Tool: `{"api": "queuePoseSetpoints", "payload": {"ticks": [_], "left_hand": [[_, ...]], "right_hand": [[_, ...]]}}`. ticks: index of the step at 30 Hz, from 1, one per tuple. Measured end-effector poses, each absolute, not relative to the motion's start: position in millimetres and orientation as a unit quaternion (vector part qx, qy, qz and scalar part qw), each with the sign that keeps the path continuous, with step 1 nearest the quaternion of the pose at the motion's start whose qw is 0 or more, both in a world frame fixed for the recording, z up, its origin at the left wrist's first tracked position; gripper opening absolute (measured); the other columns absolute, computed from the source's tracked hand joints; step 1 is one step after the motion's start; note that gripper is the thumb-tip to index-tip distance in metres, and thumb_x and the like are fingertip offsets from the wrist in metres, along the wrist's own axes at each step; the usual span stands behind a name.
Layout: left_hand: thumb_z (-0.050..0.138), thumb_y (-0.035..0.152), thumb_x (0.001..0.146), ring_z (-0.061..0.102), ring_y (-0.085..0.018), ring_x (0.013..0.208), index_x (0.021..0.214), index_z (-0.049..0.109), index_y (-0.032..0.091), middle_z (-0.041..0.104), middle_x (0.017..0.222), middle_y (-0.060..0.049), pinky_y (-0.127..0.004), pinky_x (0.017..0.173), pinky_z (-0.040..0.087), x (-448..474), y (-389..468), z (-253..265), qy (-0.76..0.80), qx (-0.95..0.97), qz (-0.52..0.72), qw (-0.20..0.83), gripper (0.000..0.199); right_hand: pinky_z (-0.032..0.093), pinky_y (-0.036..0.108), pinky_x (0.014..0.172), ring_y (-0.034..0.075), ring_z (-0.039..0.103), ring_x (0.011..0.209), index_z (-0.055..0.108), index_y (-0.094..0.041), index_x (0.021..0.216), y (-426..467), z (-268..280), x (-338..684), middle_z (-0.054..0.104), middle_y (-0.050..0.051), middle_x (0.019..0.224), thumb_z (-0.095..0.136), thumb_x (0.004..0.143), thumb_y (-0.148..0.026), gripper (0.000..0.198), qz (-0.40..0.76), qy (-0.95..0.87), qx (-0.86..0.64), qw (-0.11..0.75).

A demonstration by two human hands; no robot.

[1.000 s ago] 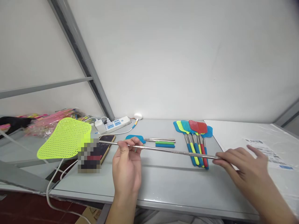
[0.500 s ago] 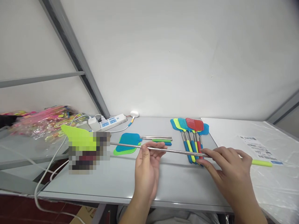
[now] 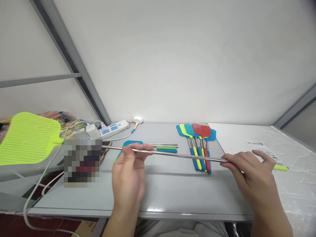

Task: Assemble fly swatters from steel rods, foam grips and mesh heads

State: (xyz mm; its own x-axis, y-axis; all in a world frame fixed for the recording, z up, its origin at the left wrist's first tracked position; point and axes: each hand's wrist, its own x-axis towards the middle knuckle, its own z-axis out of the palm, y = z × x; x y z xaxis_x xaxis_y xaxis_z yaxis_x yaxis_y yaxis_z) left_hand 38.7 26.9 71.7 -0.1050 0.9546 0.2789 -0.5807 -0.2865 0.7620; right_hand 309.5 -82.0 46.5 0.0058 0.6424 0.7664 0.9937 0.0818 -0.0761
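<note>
Both hands grip a yellow-green fly swatter (image 3: 184,155) with a long, extended metal shaft, held sideways above the table. Its flat slotted head (image 3: 32,140) hangs at the far left, and the handle end shows at the right beyond my fingers. My left hand (image 3: 130,171), palm up, pinches the shaft between thumb and fingers. Nearer the handle, my right hand (image 3: 251,176) closes on the shaft from above. Behind the shaft lie a row of several fly swatters (image 3: 197,144) in blue, yellow-green and red, and a smaller pile of swatters (image 3: 166,149), partly hidden by my left hand.
A white power strip (image 3: 115,129) with cables stands at the back left. Beside it is a phone (image 3: 106,152), next to a blurred-out patch. Plastic-wrapped colourful goods (image 3: 59,116) lie at far left. A white sheet (image 3: 232,138) with a printed label covers the right side.
My left hand has moved left along the shaft, and the swatter head now reaches further left with its flat face turned toward me. The view has shifted slightly to the right.
</note>
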Motion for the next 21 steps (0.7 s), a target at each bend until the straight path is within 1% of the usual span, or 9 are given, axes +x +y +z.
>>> {"api": "queuePoseSetpoints", "payload": {"ticks": [4, 7, 9, 11, 14, 17, 19, 20, 21], "left_hand": [[0.058, 0.038, 0.092, 0.066, -0.015, 0.075, 0.075, 0.066, 0.016, 0.066, 0.074, 0.000, -0.028, 0.069, 0.057, 26.7, 46.4, 83.2, 0.245, 0.311, 0.737, 0.548, 0.029], [0.054, 0.037, 0.095, 0.065, -0.013, 0.074, 0.074, 0.064, 0.016, 0.065, 0.073, 0.001, -0.027, 0.069, 0.056, 19.6, 58.3, 89.7, 0.251, 0.266, 0.738, 0.567, 0.031], [0.050, 0.038, 0.097, 0.064, -0.012, 0.070, 0.073, 0.062, 0.017, 0.065, 0.072, 0.002, -0.026, 0.069, 0.056, 16.4, 64.6, 90.7, 0.243, 0.228, 0.747, 0.576, 0.034], [0.049, 0.041, 0.097, 0.064, -0.011, 0.069, 0.073, 0.062, 0.019, 0.067, 0.074, 0.003, -0.028, 0.070, 0.056, 16.6, 68.0, 87.9, 0.245, 0.198, 0.755, 0.575, 0.035], [0.050, 0.042, 0.096, 0.067, -0.014, 0.072, 0.081, 0.065, 0.020, 0.072, 0.084, 0.001, -0.032, 0.070, 0.058, 27.5, 62.6, 78.1, 0.273, 0.215, 0.741, 0.575, 0.030], [0.053, 0.040, 0.095, 0.070, -0.018, 0.081, 0.091, 0.066, 0.019, 0.074, 0.094, -0.005, -0.036, 0.074, 0.058, 49.7, 45.6, 67.5, 0.280, 0.276, 0.685, 0.613, 0.025], [0.055, 0.045, 0.093, 0.071, -0.023, 0.088, 0.092, 0.066, 0.018, 0.074, 0.098, -0.009, -0.042, 0.079, 0.058, 64.2, 34.0, 63.4, 0.266, 0.315, 0.640, 0.649, 0.029], [0.056, 0.047, 0.091, 0.072, -0.024, 0.089, 0.091, 0.065, 0.018, 0.074, 0.099, -0.010, -0.044, 0.080, 0.058, 69.5, 30.0, 62.6, 0.258, 0.328, 0.626, 0.659, 0.031], [0.057, 0.049, 0.091, 0.072, -0.025, 0.089, 0.090, 0.064, 0.018, 0.074, 0.099, -0.009, -0.045, 0.081, 0.058, 73.0, 27.7, 62.5, 0.250, 0.334, 0.623, 0.661, 0.031]], "right_hand": [[0.024, 0.045, 0.101, 0.015, 0.060, 0.068, 0.064, -0.026, 0.088, -85.5, 46.4, 321.5, 0.064, -0.002, 0.074, 0.050, 0.097, -0.038, 0.021, -0.250, -0.644, -0.648, 0.319], [0.023, 0.047, 0.102, 0.016, 0.059, 0.071, 0.065, -0.027, 0.090, -85.9, 44.5, 324.4, 0.065, -0.002, 0.075, 0.052, 0.096, -0.036, 0.017, -0.255, -0.637, -0.657, 0.313], [0.023, 0.049, 0.103, 0.018, 0.060, 0.078, 0.066, -0.027, 0.093, -84.1, 40.5, 324.6, 0.067, -0.001, 0.078, 0.054, 0.095, -0.032, 0.013, -0.287, -0.605, -0.666, 0.330], [0.024, 0.052, 0.103, 0.022, 0.061, 0.090, 0.067, -0.027, 0.099, -81.3, 35.7, 323.2, 0.069, 0.003, 0.090, 0.056, 0.094, -0.027, 0.013, -0.331, -0.548, -0.677, 0.364], [0.024, 0.058, 0.102, 0.030, 0.058, 0.109, 0.068, -0.027, 0.106, -77.7, 32.1, 316.9, 0.067, 0.008, 0.109, 0.057, 0.092, -0.022, 0.019, -0.377, -0.485, -0.681, 0.398], [0.022, 0.064, 0.102, 0.035, 0.054, 0.118, 0.069, -0.029, 0.106, -76.7, 34.4, 304.2, 0.067, 0.008, 0.115, 0.060, 0.089, -0.016, 0.023, -0.391, -0.487, -0.670, 0.401], [0.020, 0.067, 0.102, 0.037, 0.052, 0.120, 0.069, -0.031, 0.106, -76.9, 35.7, 294.0, 0.066, 0.009, 0.118, 0.061, 0.087, -0.014, 0.027, -0.386, -0.501, -0.660, 0.404], [0.021, 0.068, 0.102, 0.039, 0.049, 0.124, 0.069, -0.030, 0.107, -77.1, 35.3, 289.4, 0.063, 0.010, 0.123, 0.061, 0.087, -0.014, 0.028, -0.383, -0.491, -0.659, 0.422], [0.023, 0.068, 0.101, 0.040, 0.045, 0.127, 0.069, -0.029, 0.110, -77.4, 34.2, 285.8, 0.058, 0.012, 0.129, 0.062, 0.086, -0.014, 0.030, -0.382, -0.459, -0.657, 0.460]]}}
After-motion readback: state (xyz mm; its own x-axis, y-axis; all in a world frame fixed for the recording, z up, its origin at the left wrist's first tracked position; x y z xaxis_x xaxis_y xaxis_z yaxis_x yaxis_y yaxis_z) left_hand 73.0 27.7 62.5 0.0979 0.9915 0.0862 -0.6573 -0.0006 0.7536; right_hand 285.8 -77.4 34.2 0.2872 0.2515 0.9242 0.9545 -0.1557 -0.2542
